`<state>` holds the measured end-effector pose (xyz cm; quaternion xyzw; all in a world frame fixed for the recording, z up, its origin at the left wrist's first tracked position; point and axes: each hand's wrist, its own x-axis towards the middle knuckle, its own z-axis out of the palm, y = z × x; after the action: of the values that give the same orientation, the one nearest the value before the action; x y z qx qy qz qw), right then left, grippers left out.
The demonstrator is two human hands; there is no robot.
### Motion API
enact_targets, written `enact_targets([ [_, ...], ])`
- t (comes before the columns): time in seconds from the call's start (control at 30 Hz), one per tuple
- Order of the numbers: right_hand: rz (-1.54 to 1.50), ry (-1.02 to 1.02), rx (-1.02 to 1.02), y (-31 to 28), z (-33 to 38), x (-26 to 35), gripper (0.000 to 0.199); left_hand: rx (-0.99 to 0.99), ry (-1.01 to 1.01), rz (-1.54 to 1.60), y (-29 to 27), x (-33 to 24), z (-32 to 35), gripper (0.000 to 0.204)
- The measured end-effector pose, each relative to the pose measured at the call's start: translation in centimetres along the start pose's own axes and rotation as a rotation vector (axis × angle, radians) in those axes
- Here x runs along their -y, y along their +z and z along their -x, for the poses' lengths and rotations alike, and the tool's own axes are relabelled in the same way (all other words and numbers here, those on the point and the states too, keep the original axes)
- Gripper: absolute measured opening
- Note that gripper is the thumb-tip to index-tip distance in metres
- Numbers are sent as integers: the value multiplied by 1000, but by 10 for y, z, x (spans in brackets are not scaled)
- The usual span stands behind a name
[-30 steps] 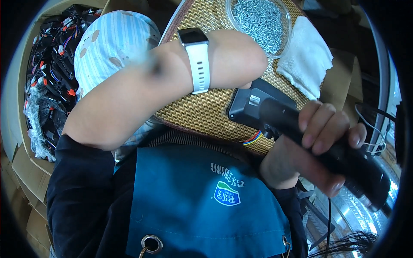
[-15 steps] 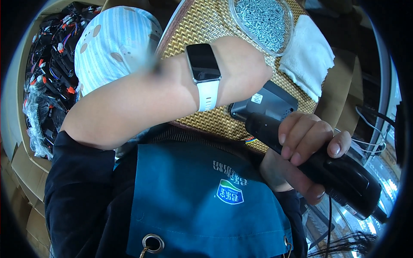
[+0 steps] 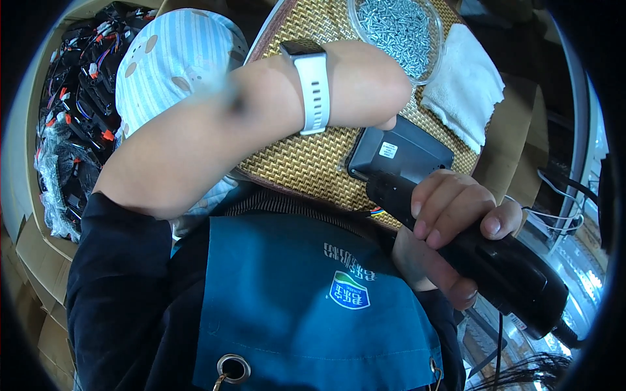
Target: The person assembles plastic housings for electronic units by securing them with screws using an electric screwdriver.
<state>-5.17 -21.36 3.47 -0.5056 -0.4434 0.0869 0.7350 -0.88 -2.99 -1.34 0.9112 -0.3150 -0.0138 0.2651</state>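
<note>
My right hand (image 3: 460,212) is wrapped round a black corded electric screwdriver (image 3: 505,274), its front end pointing up and left. That end lies at the near edge of a flat black plastic housing (image 3: 407,153) with a small white label, resting on a woven straw mat (image 3: 306,159). The screwdriver's tip is hidden against the housing. My left hand (image 3: 368,85), with a white-strapped watch on its wrist, is bent over the mat at the housing's far left corner. One fingertip shows beside that corner; the other fingers are hidden under the hand.
A clear tub (image 3: 398,36) full of silver screws stands at the far edge, partly behind my left hand. Right of it lies a white cloth (image 3: 463,88). A carton (image 3: 39,215) at the left holds wired black parts, beside a striped, spotted fabric-covered bulge (image 3: 176,62).
My left forearm has rolled and the hand has shifted away from me, so more of the housing shows. The right hand and screwdriver have moved slightly left.
</note>
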Motion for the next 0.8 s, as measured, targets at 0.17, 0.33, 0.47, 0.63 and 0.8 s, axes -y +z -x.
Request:
enact_targets([
  [0.17, -30, -34, -31, 3, -3, 0, 56, 14, -106, 130, -32, -2, -7, 17],
  [0.33, -31, -75, -74, 4, 1, -5, 57, -461, -129, 49, -20, 17, -21, 20],
  [0.47, 89, -60, -286, 18, 5, 0, 60, -535, -34, -215, -13, -10, 6, 26],
  [0.63, 277, 50, -646, 39, 10, -2, 64, -55, 92, -128, 11, -27, 48, 85],
  [0.8, 331, -20, -602, 30, 8, -5, 60, -55, 80, 24, 22, -25, 38, 82],
])
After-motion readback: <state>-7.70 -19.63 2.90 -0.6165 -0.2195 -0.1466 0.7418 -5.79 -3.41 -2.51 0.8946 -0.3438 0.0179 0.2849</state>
